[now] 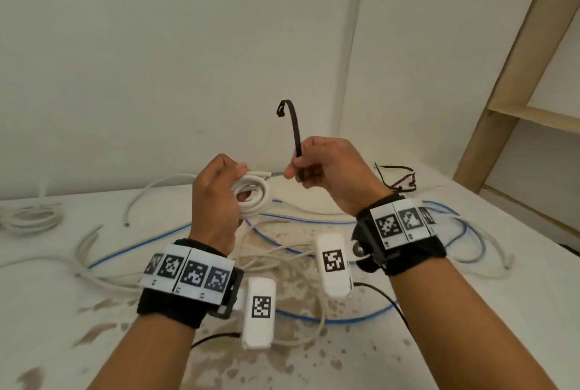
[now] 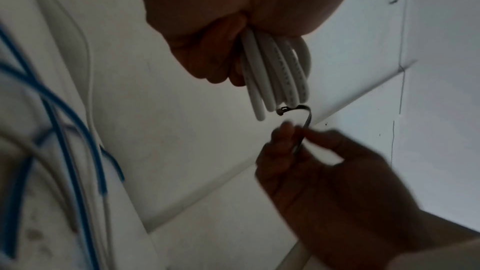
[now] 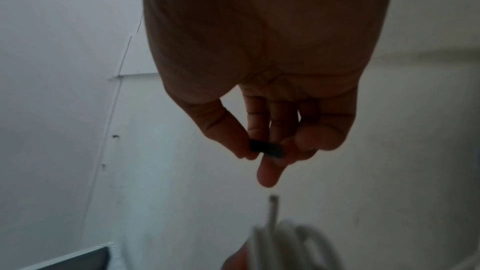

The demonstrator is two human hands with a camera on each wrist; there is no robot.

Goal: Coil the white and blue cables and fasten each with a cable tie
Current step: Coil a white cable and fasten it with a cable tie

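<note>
Above the counter (image 1: 455, 311), our left hand (image 1: 213, 201) grips the coiled white cable (image 1: 254, 195) with fingers curled round it, while our right hand (image 1: 329, 170) pinches a black cable tie (image 1: 295, 129) upright just beside it; the blue cable (image 1: 314, 317) lies loose on the counter below.

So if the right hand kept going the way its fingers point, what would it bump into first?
Most likely the free end of the coiled white cable held by the left hand; the right hand points at it, though depth is uncertain.

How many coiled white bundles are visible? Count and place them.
2: one white coil gripped by the left hand, a second coil lying at the table's far left; tangled cables may hide more.
</note>
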